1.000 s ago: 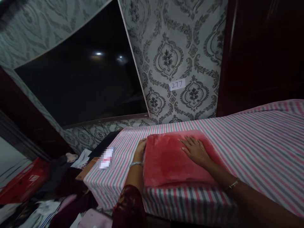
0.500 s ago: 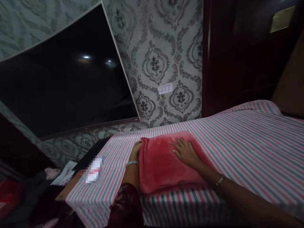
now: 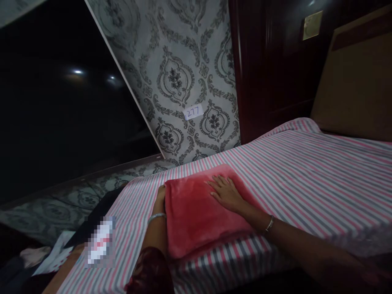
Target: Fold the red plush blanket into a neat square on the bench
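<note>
A plush red blanket (image 3: 196, 220), folded into a thick rectangle, lies on the striped sheet near the bed's front edge. My left hand (image 3: 159, 198) is against the blanket's left side close to its far corner; its fingers are mostly hidden by that side. Flat on top, toward the upper right of the blanket, rests my right hand (image 3: 227, 194) with its fingers spread. The striped sheet (image 3: 294, 179) is pink, grey and white and spreads out around the blanket.
A large dark television (image 3: 76, 106) fills the left, beside patterned wallpaper with a "277" label (image 3: 193, 111). A brown board-like panel (image 3: 355, 81) stands at the right rear. A blurred-out white item (image 3: 99, 243) lies at the sheet's left; clothes (image 3: 36, 257) are piled lower left.
My view has turned right, so everything sits further left in it. The blanket's left edge looks straighter, with its ridge less raised. My right hand stays flat on the blanket.
</note>
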Tool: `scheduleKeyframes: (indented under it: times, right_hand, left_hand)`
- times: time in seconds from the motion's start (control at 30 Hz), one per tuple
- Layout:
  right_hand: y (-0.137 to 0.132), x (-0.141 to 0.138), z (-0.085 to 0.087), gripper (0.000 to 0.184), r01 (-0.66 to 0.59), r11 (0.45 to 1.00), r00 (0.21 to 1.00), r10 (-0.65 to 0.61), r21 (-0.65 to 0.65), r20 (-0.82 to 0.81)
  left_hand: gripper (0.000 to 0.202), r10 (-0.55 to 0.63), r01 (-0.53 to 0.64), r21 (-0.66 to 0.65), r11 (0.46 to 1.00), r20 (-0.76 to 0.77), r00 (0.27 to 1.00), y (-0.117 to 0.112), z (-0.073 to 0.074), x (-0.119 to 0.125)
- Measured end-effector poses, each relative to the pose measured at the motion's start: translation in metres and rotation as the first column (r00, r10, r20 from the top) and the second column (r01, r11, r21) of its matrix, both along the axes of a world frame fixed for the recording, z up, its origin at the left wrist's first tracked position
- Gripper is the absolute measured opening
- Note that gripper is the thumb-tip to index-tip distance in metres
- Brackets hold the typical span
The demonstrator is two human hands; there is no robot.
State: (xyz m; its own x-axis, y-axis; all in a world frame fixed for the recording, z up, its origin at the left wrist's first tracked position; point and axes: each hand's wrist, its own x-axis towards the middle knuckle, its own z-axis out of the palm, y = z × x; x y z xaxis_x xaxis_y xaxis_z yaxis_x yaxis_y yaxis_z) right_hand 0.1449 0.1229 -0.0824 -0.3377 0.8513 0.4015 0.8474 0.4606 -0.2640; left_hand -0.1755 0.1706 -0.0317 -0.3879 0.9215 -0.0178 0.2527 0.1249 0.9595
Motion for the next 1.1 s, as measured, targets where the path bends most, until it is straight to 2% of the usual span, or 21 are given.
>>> scheduleKeyframes:
  times: [0.07, 0.17, 0.33, 0.47, 0.8, 0.97, 1.1]
  right_hand:
    - [0.000, 0.001, -0.001, 0.051, -0.009, 1.000, 1.000, 0.009, 0.007, 0.009]
    - [0.000, 0.001, -0.001, 0.051, -0.007, 1.000, 1.000, 0.007, -0.005, 0.022]
    - [0.000, 0.000, 0.002, 0.051, 0.009, 1.000, 0.999, -0.008, -0.010, 0.035]
    - [0.000, 0.000, 0.002, 0.051, 0.007, 1.000, 0.998, -0.008, 0.012, 0.058]
    - [0.004, 0.004, -0.006, 0.052, -0.005, 0.999, 0.996, 0.001, 0.044, 0.089]
    - [0.006, 0.003, -0.008, 0.053, 0.005, 0.999, 0.994, -0.009, 0.039, 0.106]
    - [0.005, 0.002, -0.007, 0.053, 0.009, 0.999, 0.994, -0.013, 0.040, 0.110]
  left_hand:
    - [0.016, 0.067, -0.067, 0.009, 0.998, 0.030, 0.997, -0.003, -0.005, -0.002]
    - [0.013, 0.097, -0.097, -0.003, 0.995, 0.063, 0.993, -0.006, -0.007, -0.003]
    - [0.014, 0.022, -0.014, -0.064, 0.998, 0.125, 0.992, -0.011, 0.004, 0.004]
    - [0.021, -0.054, 0.066, -0.057, 0.996, 0.184, 0.982, -0.022, 0.011, 0.011]
    - [0.024, 0.035, -0.033, -0.013, 0.999, 0.219, 0.975, -0.033, 0.007, 0.022]
    - [0.034, -0.024, 0.019, 0.026, 0.999, 0.235, 0.972, -0.044, 0.013, 0.024]
    - [0.047, -0.059, 0.046, 0.062, 0.997, 0.235, 0.970, -0.066, 0.010, 0.020]
